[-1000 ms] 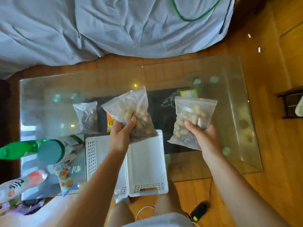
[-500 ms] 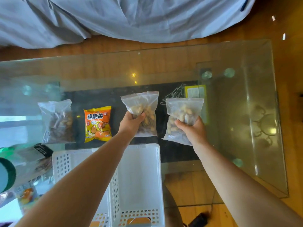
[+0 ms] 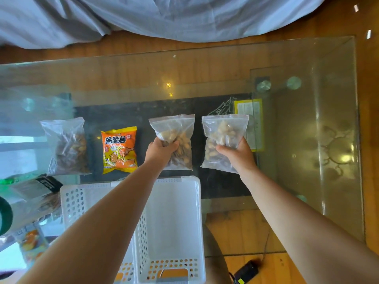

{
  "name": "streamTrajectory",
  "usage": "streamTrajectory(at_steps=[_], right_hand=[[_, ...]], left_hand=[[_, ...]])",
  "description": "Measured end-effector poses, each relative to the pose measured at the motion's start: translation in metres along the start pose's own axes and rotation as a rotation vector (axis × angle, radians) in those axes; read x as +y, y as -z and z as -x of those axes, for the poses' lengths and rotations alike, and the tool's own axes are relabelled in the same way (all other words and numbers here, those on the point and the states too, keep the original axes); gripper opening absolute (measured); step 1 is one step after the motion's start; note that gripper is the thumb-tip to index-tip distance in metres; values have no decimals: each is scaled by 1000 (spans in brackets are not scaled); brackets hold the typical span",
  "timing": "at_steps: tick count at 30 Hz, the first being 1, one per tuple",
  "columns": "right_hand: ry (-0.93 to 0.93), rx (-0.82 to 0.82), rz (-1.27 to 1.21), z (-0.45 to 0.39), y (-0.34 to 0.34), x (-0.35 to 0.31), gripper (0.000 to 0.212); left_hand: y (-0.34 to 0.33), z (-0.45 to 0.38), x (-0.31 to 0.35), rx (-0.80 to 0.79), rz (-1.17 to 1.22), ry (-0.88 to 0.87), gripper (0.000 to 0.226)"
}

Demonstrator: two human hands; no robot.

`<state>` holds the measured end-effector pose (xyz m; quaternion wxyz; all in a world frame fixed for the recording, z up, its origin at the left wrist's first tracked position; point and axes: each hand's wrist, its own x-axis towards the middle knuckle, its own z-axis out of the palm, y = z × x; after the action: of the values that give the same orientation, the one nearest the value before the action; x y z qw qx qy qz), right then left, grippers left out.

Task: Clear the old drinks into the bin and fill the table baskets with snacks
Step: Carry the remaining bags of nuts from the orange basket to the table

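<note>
Left hand (image 3: 162, 149): fingers curled round the lower half of a clear zip bag of nuts (image 3: 176, 140), held over the middle of the glass counter (image 3: 307, 140).
Right hand (image 3: 235, 153): fingers and thumb grip a second clear zip bag of peanuts (image 3: 222, 138), just right of the first; the two bags sit side by side without touching.
Bags against the counter: whether they rest on the glass or hang just above it is hard to judge from this angle.
White baskets (image 3: 174, 212): two perforated plastic baskets side by side at the near edge, below the left forearm.
Orange crisp packet (image 3: 119, 149): flat on the counter, left of the left hand.
Dark snack bag (image 3: 66, 145): clear bag farther left, beside the orange packet.
Far left edge: a green-capped bottle (image 3: 5, 216) and wrappers, partly cut off.
Far side: grey sheet (image 3: 164, 15) on the wooden floor.
</note>
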<state>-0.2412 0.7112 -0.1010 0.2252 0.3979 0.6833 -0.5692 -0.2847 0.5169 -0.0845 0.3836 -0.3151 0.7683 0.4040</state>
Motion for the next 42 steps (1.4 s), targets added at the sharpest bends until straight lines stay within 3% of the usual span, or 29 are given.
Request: streamTrajectory(at_steps=[4, 9, 15, 18, 22, 26, 35, 42], right_hand=[[44, 66, 84, 4, 3, 2, 56], [59, 30, 96, 11, 7, 1, 68], [-19, -1, 132, 37, 17, -12, 86], [-9, -34, 119, 63, 17, -25, 81], [-47, -151, 109, 112, 5, -43, 55], [-72, -321, 267, 165, -24, -48, 29], [-18, -508, 658, 270, -107, -17, 20], [1, -580, 853, 344, -175, 13, 15]], left_hand=[[4, 0, 1, 28, -46, 35, 55], [10, 7, -1, 14, -8, 22, 48], [26, 37, -7, 49, 34, -10, 69], [35, 66, -11, 97, 108, -69, 64], [55, 122, -32, 11, 443, -38, 38], [76, 180, -82, -52, 644, 12, 22], [110, 296, -265, 251, 997, 315, 13], [128, 355, -400, 436, 1273, 492, 19]])
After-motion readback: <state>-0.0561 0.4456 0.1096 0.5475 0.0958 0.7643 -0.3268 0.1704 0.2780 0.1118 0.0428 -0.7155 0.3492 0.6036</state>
